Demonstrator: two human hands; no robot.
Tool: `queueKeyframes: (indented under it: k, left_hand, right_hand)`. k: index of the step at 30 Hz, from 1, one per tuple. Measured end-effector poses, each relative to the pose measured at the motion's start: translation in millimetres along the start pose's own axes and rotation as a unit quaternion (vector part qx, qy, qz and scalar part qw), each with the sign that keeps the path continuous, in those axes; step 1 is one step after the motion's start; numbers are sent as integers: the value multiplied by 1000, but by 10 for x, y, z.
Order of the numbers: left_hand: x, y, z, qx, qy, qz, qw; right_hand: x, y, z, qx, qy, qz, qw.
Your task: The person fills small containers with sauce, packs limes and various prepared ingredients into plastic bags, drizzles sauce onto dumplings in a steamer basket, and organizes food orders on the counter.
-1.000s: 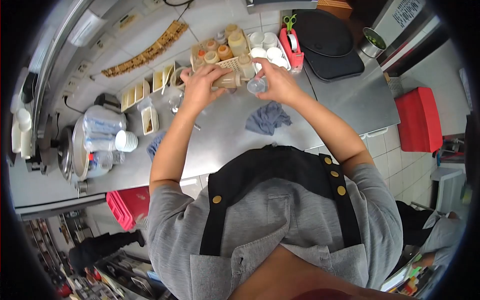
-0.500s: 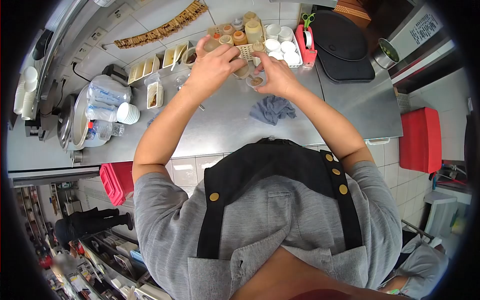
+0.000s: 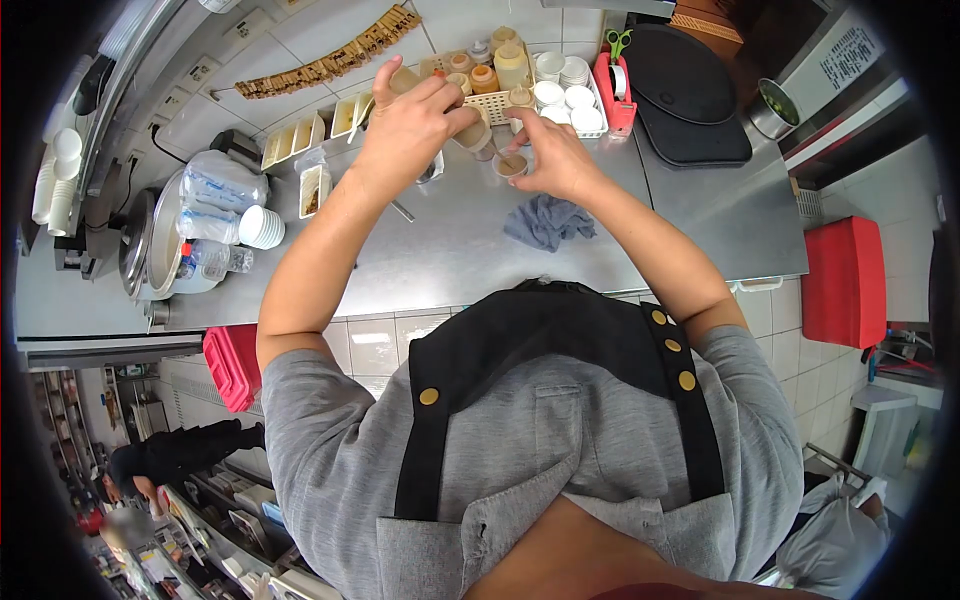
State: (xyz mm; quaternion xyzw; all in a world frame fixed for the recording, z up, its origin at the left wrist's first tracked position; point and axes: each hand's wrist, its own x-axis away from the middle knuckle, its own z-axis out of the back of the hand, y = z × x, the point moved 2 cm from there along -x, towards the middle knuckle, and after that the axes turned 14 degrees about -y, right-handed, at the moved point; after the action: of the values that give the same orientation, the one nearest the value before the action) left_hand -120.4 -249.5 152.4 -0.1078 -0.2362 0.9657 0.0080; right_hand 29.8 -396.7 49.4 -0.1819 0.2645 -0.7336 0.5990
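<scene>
My left hand is wrapped round a tilted, translucent sauce container with tan contents. Its wider end points down to the right, beside a small clear cup. Thumb and fingers of my right hand pinch the rim of that cup, low over the steel counter; brownish sauce shows inside it. Close below the right hand lies a crumpled blue-grey cloth. Part of the container is hidden behind my left fingers.
Behind my hands stand several sauce bottles and a white basket of lidded tubs. A red tape dispenser and black trays are to the right. Stacked cups stand left. Other people are in the lower corners.
My left hand has shifted slightly left, and more of the tilted container shows. The right hand holds the cup in nearly the same place. The person at lower left has leaned.
</scene>
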Motion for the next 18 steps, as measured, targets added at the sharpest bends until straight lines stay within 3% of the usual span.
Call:
queueKeyframes:
  k: [8,10,12,14,16,18]
  left_hand:
    - [131,-36,-422,123,-31,50,991]
    - [180,-43,-595,274,-70,90,955]
    - [243,-44,-757,315,-98,101,939]
    - [307,-45,-1027,462,-153,151,861]
    - [355,-105,-1388,491,-180,163,837]
    - [371,-260,-1803,704,-51,133,695]
  right_hand:
    - [-59,-15,-25,-19,9,11,1000]
    - [-81,-16,-30,-20,10,9,1000]
    - [-110,9,-52,-34,16,18,999]
    - [-143,38,-67,-43,11,14,999]
    - [-161,58,-87,-53,5,11,999]
    - [-162,74,-99,-37,23,12,999]
